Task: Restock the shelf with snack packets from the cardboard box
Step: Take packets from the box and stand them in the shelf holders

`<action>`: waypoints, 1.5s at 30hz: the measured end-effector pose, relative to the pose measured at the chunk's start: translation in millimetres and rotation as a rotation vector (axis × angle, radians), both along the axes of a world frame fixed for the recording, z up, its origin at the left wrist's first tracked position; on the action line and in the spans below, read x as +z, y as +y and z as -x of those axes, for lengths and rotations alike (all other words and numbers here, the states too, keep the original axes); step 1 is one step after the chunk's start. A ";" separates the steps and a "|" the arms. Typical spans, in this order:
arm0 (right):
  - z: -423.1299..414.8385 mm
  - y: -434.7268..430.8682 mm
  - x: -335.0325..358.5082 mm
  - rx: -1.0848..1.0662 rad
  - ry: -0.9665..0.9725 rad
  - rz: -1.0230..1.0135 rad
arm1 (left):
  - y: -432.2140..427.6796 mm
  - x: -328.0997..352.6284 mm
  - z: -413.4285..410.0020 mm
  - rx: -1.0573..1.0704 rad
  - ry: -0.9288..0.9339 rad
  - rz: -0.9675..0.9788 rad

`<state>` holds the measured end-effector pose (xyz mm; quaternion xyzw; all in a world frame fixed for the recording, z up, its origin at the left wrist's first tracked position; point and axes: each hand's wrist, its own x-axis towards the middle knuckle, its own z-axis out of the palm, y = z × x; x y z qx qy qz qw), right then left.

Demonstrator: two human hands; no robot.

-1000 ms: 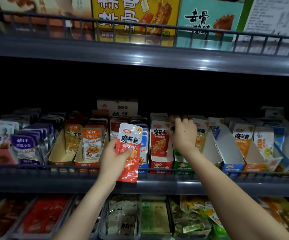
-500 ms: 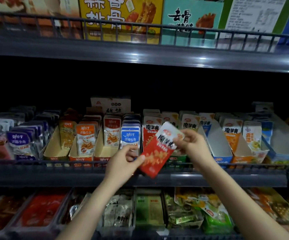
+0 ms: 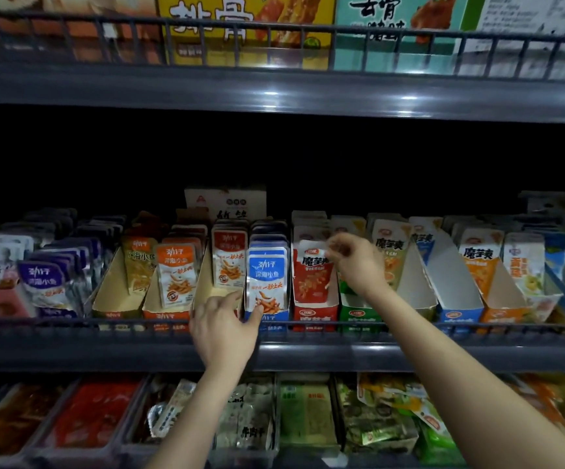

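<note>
A red snack packet [image 3: 311, 275] stands upright at the front of the red display box [image 3: 314, 314] on the middle shelf [image 3: 308, 357]. My right hand [image 3: 355, 262] pinches that packet's top right corner. My left hand [image 3: 223, 330] hovers at the shelf rail with relaxed fingers and holds nothing; its fingertips are by the bottom of a blue packet [image 3: 267, 275] in the neighbouring box. The cardboard box the packets come from is out of view.
Rows of display boxes with orange, purple, green and blue packets fill the middle shelf behind a wire rail [image 3: 105, 323]. Large snack boxes [image 3: 247, 28] stand on the shelf above. Trays of packets [image 3: 98, 414] lie on the shelf below.
The red packet went from my left hand to my right hand, which set it upright into the red display box. My left hand let go and dropped to the rail.
</note>
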<state>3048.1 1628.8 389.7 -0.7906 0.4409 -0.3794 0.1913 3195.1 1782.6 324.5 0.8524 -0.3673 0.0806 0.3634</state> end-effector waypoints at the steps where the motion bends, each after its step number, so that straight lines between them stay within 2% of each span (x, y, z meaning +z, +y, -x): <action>1: -1.1 -1.5 -1.6 -0.024 0.000 0.009 | -0.8 -2.0 -0.3 0.000 0.008 0.010; 8: -17.2 -15.9 -0.8 -0.168 0.152 0.119 | -0.9 -7.7 -1.3 -0.002 0.039 0.068; 11: -22.1 -17.6 -1.5 -0.205 0.141 0.154 | -0.6 -8.6 -1.8 -0.005 0.034 0.068; 18: -24.3 -20.1 -3.5 -0.227 0.224 0.205 | -1.8 -14.0 -3.8 -0.001 -0.046 0.084; 21: -16.1 -14.2 -1.5 -0.227 0.205 0.237 | -1.2 -10.8 -3.4 -0.002 -0.045 0.042; 23: -4.9 -5.4 -3.2 -0.213 0.124 0.239 | 0.5 -6.7 -1.1 -0.004 -0.074 0.000; 28: 37.8 43.4 -18.3 -0.221 -0.147 0.063 | 35.4 -8.1 11.8 -0.004 -0.209 0.009; 33: 79.6 111.3 -52.0 -0.232 -0.222 -0.078 | 102.8 -49.9 19.4 -0.006 -0.190 -0.049; 40: 114.6 191.2 -158.1 -0.124 -0.138 -0.402 | 183.1 -120.8 29.5 -0.041 -0.138 -0.241; 45: 130.8 237.1 -258.1 -0.030 0.033 -0.639 | 223.8 -190.7 39.8 -0.097 -0.020 -0.373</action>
